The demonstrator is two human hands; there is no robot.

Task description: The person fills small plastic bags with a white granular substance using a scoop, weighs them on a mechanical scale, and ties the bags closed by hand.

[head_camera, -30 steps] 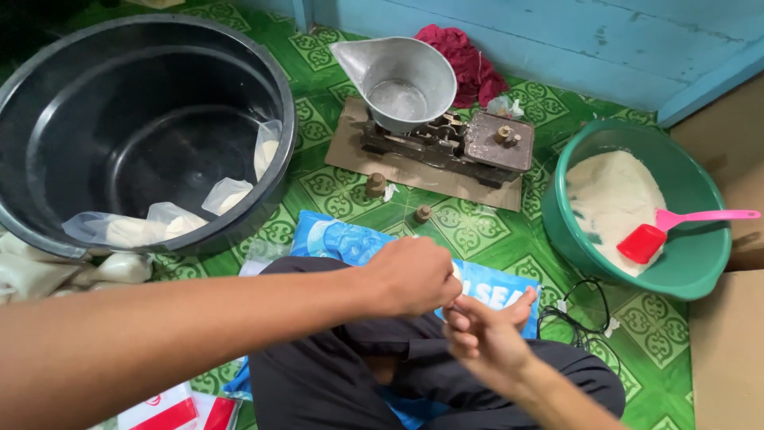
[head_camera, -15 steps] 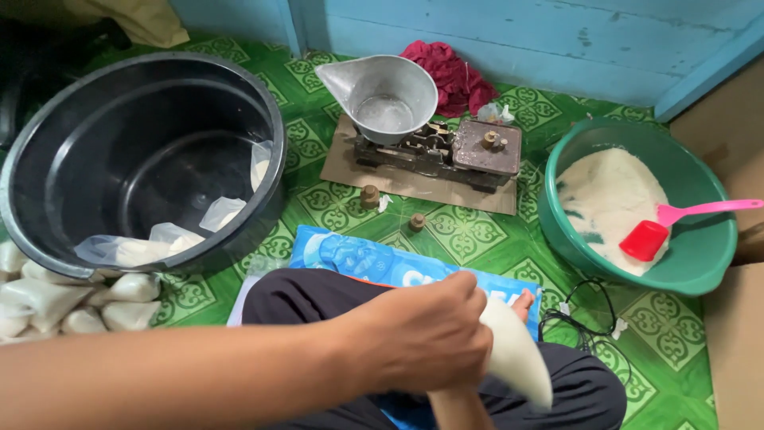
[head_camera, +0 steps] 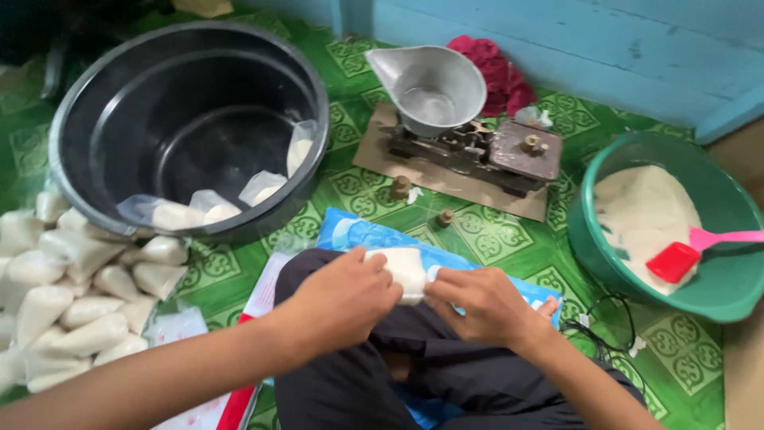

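Both of my hands hold one small clear plastic bag of white powder (head_camera: pixel 407 271) over my lap. My left hand (head_camera: pixel 342 299) grips its left side, and my right hand (head_camera: pixel 485 306) pinches its right end. I sit cross-legged in dark trousers (head_camera: pixel 398 374), with a blue plastic package (head_camera: pixel 374 235) lying under my legs. A big black tub (head_camera: pixel 191 119) at the upper left contains a few filled bags. Several more filled bags (head_camera: pixel 72 295) are heaped on the floor at the left.
A balance scale (head_camera: pixel 469 135) with a metal scoop pan stands on cardboard ahead, two small brass weights (head_camera: pixel 400 188) before it. At the right is a green basin (head_camera: pixel 660 223) of white powder with a red-and-pink scoop (head_camera: pixel 684 255). Red cloth (head_camera: pixel 493 72) lies by the blue wall.
The view has tilted down and left, showing the bag heap. My hands have lowered the bag from hanging upright to lying sideways between both hands over my lap.
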